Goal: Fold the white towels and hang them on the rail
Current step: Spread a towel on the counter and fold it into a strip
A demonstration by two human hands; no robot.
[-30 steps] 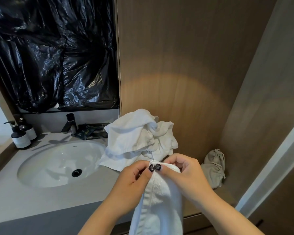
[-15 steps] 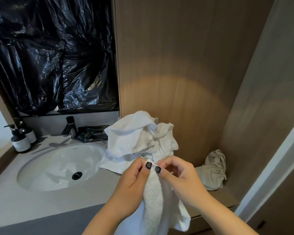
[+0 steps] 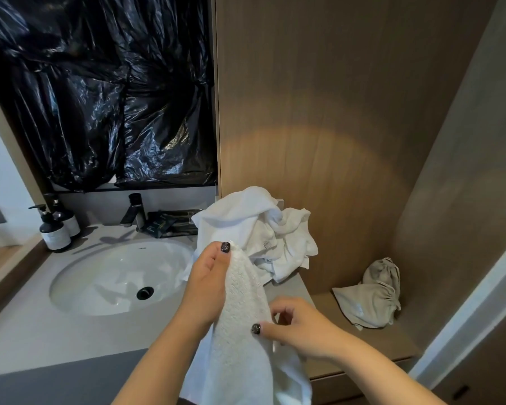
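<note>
- Two bare hands hold one white towel (image 3: 246, 331) in front of the counter (image 3: 41, 331), the cloth hanging down from them past the bottom edge of the head view
- left hand (image 3: 208, 285) grips the top corner of the towel, thumb and curled fingers pinching it, the dark-painted thumbnail up against the cloth
- right hand (image 3: 301, 328) sits lower, its thumb and bent fingers pinching the towel's right edge partway down
- more white towels lie as a crumpled heap (image 3: 260, 229) on the counter against the wooden wall panel (image 3: 319, 112), just behind the left hand and to the right of the sink (image 3: 117, 276)
- a dark tap (image 3: 136, 211) stands behind the sink, with dark packets (image 3: 170, 223) beside it
- two dark pump bottles (image 3: 56, 226) stand at the counter's far left corner
- black plastic sheeting (image 3: 100, 92) covers the wall above the sink
- a beige drawstring bag (image 3: 371, 296) lies on the lower wooden ledge (image 3: 392, 343) to the right, well apart from the towels
- no rail can be made out
</note>
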